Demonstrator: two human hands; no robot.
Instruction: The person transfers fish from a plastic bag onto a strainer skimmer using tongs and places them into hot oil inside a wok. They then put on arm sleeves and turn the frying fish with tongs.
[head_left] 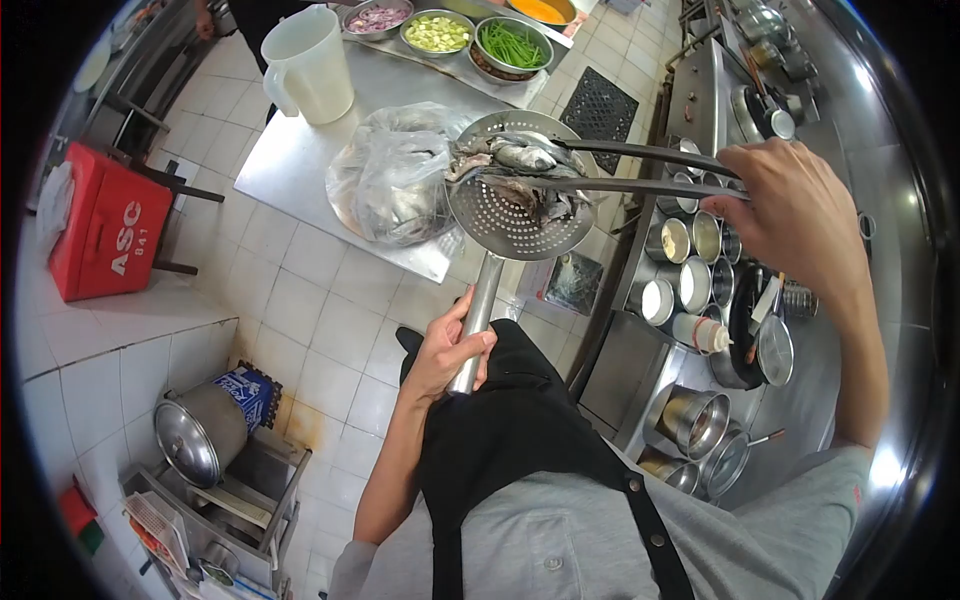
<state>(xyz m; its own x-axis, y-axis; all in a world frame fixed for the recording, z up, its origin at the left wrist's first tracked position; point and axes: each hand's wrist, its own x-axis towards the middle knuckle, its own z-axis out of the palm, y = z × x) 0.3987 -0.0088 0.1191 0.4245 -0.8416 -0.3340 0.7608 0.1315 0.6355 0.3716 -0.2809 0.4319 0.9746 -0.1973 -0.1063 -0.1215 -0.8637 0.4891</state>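
My left hand (450, 345) is wrapped round the metal handle of a perforated skimmer (510, 228), held out in front of my apron. Several small silvery fish (525, 157) lie in its bowl, some dark and broken-looking. From the right, my right hand (785, 205) grips a pair of long metal tongs (650, 184). The tongs' tips reach over the bowl among the fish; whether they pinch one is hard to see. Just left of the skimmer, a clear plastic bag (395, 170) with unclear contents rests on the steel table (290, 160).
A plastic jug (312, 65) stands on the table near bowls of sliced onion (378, 18), chopped green pieces (437, 32) and green beans (513, 45). To the right, a steel counter holds metal containers (695, 283), a squeeze bottle (700, 333) and pots (692, 420). A red box (105, 225) sits left.
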